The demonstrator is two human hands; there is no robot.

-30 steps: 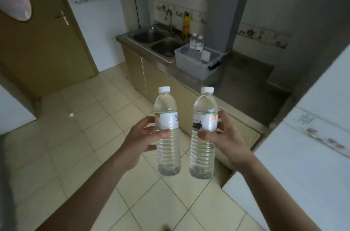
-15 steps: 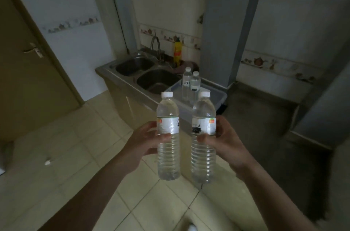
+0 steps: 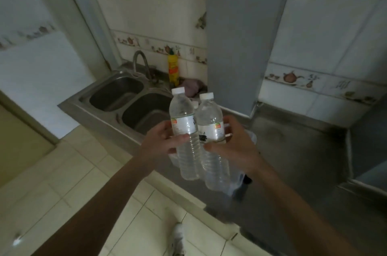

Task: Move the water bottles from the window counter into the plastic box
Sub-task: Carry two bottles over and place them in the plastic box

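You hold two clear water bottles: the left bottle and the right bottle each have a white cap and a white label with an orange-red patch, and the right label bears a black mark. Behind them you see a yellow bottle, a pinkish cloth, a grey steel sink and a dull grey bench. Your wall tiles are white with a brown teapot-and-fruit border, and your floor is pale cream tile.
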